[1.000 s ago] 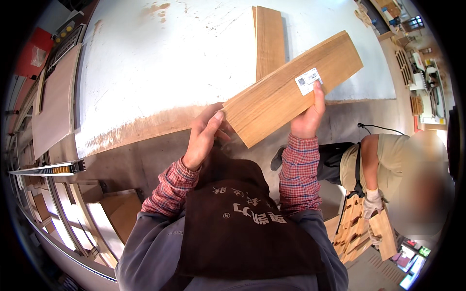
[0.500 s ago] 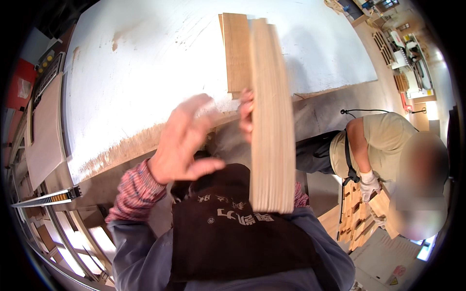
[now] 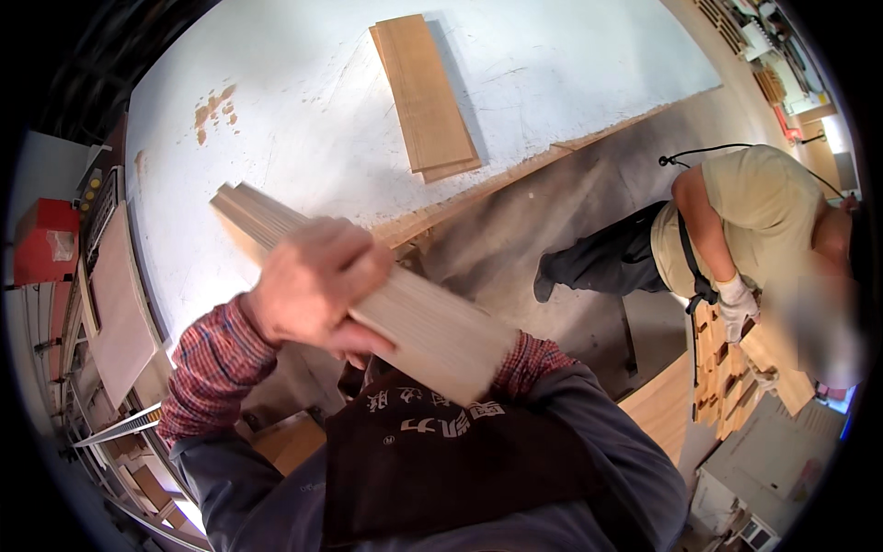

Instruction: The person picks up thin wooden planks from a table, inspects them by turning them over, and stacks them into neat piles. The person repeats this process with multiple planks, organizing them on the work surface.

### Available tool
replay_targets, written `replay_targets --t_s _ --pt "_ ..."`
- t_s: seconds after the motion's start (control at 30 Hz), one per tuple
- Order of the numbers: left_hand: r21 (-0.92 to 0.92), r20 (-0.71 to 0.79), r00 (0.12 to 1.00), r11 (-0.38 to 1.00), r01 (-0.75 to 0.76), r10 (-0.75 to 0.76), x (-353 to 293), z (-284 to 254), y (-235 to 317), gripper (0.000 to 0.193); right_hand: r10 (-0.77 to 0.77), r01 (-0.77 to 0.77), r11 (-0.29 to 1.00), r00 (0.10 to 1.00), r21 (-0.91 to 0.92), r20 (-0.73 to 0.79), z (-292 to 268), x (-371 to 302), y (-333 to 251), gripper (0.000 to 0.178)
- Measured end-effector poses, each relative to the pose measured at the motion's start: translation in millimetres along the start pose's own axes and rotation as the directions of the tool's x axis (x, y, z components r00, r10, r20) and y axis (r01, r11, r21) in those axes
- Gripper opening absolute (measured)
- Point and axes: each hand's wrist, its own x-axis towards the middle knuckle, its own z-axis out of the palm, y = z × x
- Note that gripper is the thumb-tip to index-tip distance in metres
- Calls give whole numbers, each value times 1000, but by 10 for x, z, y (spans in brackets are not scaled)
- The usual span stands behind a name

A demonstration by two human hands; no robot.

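Observation:
A stack of thin light wooden boards (image 3: 441, 322) is held slantwise above the near edge of the white-topped table, its far end toward the left. Across the middle of the stack lies my left hand (image 3: 317, 281), closed over its top with the thumb along the near side. My right hand is hidden beneath the boards; only its checked cuff (image 3: 529, 363) shows by their near right end. Farther off, a few flat brown boards (image 3: 425, 97) lie stacked on the table (image 3: 285, 110), apart from both hands.
At the right, a person (image 3: 754, 221) in white gloves bends over a stack of wooden pieces (image 3: 717, 368). A brown panel (image 3: 129, 294) and a red box (image 3: 46, 241) stand left of the table. Bare floor (image 3: 515, 230) shows beyond the table's near edge.
The held stack has swung from nearly upright in view to a slant, far end leftward. My left hand, open beside it before, now grips it. My right hand has gone out of sight underneath.

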Motion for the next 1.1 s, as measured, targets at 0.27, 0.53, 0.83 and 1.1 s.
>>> replay_targets --t_s 0.27,0.53,0.83,1.1 --pt "7 223 949 974 227 -222 -289 275 -993 70 -635 173 659 649 -732 -419 -179 -471 40 61" --pt "67 677 629 883 464 -382 -36 410 -1578 70 -428 42 896 341 -441 -837 5 -302 181 64" --pt "275 186 964 952 133 -189 -179 615 -1667 40 -457 -83 868 253 -490 -853 -100 -171 169 51" --pt "245 -86 883 849 468 -462 -842 604 -1577 47 -724 -281 627 132 -726 -677 -125 -360 -58 29"
